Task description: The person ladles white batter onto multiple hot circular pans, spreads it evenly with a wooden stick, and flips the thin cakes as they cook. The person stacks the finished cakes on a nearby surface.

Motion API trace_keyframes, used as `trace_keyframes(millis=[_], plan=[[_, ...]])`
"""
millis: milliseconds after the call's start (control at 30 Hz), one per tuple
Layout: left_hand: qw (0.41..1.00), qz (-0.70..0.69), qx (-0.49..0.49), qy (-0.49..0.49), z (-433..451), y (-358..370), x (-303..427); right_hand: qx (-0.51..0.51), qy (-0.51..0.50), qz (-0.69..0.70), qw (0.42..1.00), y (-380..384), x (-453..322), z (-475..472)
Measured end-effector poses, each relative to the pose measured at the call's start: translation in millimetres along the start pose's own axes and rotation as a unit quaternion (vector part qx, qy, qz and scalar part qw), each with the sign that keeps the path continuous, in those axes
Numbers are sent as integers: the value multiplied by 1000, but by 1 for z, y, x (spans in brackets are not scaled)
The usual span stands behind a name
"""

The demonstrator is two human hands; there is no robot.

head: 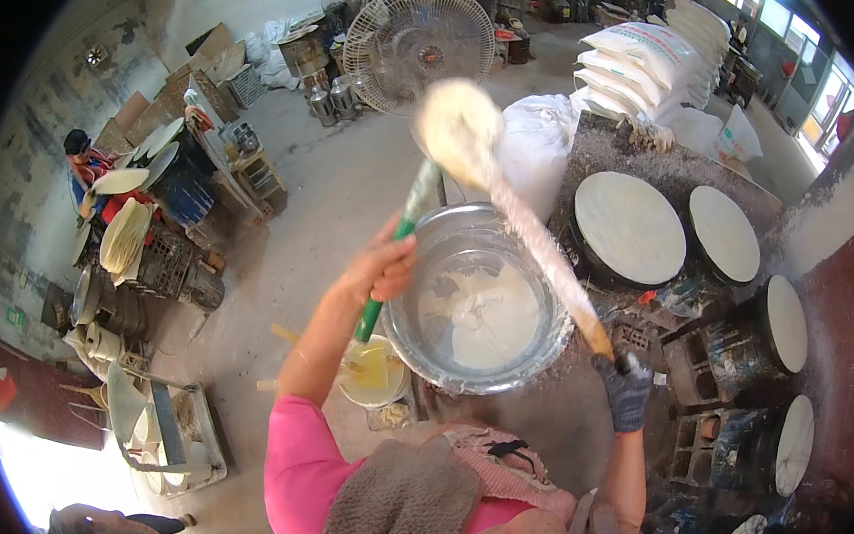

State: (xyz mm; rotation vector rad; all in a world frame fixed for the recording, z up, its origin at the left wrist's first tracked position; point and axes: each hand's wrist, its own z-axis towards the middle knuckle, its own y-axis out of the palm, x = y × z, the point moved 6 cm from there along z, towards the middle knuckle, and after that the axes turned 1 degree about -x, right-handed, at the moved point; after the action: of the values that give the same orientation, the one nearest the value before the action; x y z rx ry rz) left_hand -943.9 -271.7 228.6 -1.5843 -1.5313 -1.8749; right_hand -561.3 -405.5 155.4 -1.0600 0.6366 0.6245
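Observation:
My left hand (384,267) is bare and grips a green handle (404,227), whose far end meets a mass of pale dough or batter (457,122). My right hand (624,388), in a dark knitted glove, holds the end of a long wooden stick (547,265) coated in batter; its far end is in the same blurred mass. Whether a ladle or paddle head lies under the batter I cannot tell. Below stands a wide metal basin (400,325) with white batter (491,317) in it.
Round griddles topped with pale sheets (629,226) stand on drums along the right. A bucket (372,394) with yellow liquid is beside the basin. A pedestal fan (419,48) and stacked white sacks (635,65) stand ahead. A person (89,165) works at the far left.

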Motion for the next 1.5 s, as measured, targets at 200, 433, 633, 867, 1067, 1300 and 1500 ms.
trace_keyframes(millis=[200,433,633,867,1067,1300,1500], plan=[[985,74,134,-78,8,-25,-30,-96,108,66,987,68,31,-8],[967,-71,44,-240,25,5,-77,-7,38,-90,995,8,56,-90],[961,101,-57,-251,101,113,-136,37,323,56,944,-54,80,-162],[661,-162,-85,-728,102,276,-369,160,469,-126,860,-86,106,-433],[455,-89,-243,-852,-24,468,-552,319,722,-168,591,-48,0,-684],[392,199,-592,-675,-207,660,-696,590,756,-155,237,-51,-115,-749],[397,345,-770,-362,-323,731,-801,563,688,-358,287,-146,-59,-731]])
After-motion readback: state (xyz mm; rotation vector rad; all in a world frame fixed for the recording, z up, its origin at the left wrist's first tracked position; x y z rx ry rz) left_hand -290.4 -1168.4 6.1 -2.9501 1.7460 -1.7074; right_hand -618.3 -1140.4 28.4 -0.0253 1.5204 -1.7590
